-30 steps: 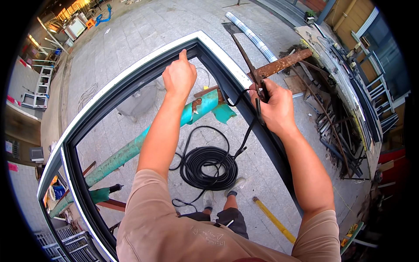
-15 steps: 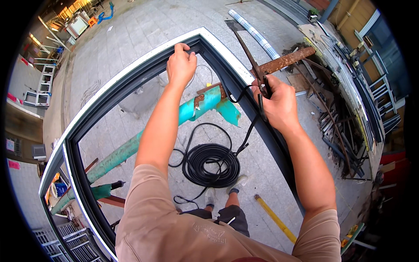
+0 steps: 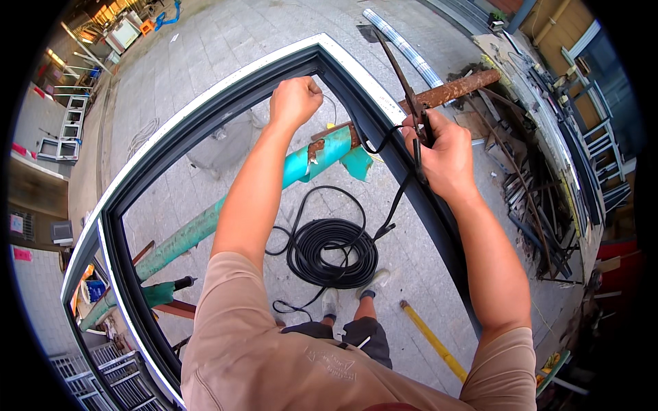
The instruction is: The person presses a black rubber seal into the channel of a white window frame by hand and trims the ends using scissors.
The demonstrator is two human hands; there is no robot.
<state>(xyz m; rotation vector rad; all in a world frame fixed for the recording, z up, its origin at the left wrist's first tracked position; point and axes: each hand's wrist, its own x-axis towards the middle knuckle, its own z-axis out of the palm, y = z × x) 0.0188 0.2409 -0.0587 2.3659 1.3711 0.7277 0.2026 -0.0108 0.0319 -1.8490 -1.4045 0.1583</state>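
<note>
A large frame [image 3: 363, 77] with a white outer edge and black inner channels stands slanted before me. My left hand [image 3: 296, 101] is closed into a fist just inside its far corner; the curled fingers hide whatever may be in them. At the frame's right side, my right hand [image 3: 444, 151] grips long rusty scissors [image 3: 399, 68], blades pointing up and away. A black rubber strip [image 3: 401, 195] loops past this hand, one bend reaching the frame's right channel. Below, inside the frame's opening, lies a coil of the same black strip [image 3: 364, 253] by my feet.
Under the frame runs a rusty pipe [image 3: 459, 89] partly wrapped in a torn green sleeve [image 3: 199, 236]. A yellow pole [image 3: 433, 342] lies at lower right. Scrap metal bars [image 3: 534, 219] are heaped on the right, and a wrapped roll [image 3: 404, 48] lies beyond the frame.
My left hand has come away from the frame's far corner, slightly nearer and to the right, its fingers now curled in. The right hand with the scissors has shifted slightly right.
</note>
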